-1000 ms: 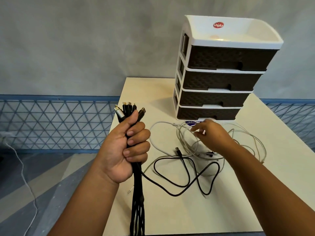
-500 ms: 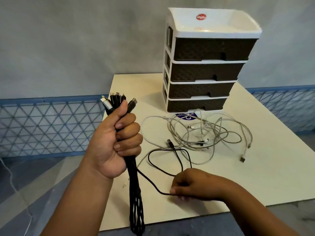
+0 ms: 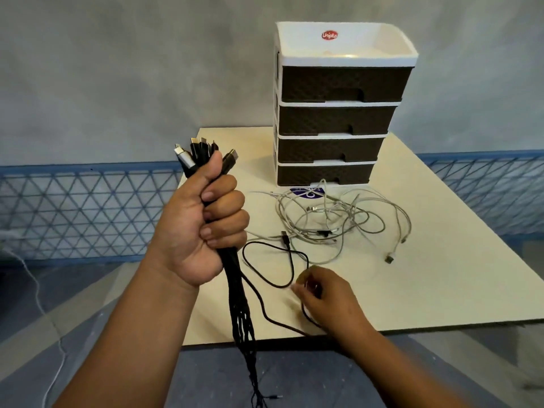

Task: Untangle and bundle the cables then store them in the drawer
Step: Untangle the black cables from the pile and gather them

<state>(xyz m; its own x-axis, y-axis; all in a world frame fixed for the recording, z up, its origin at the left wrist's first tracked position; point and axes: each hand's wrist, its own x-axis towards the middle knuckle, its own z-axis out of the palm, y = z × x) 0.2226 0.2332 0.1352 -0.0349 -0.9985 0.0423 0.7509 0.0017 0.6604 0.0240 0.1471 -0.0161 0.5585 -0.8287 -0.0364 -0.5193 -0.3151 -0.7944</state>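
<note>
Several black cables [image 3: 235, 295] are bunched upright in your left hand [image 3: 203, 228], fist wrapped tight around them, plugs poking out above your thumb and the tails hanging past the table [image 3: 441, 290] edge. Your right hand [image 3: 326, 293] pinches one loose black cable [image 3: 275, 260] that loops across the tabletop near the front edge. Beyond it a tangle of white cables [image 3: 341, 222] lies just before the drawer unit [image 3: 341, 113], whose four brown drawers are all closed.

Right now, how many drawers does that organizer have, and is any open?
4, stacked: top drawer, second drawer, third drawer, bottom drawer. All look closed.
</note>
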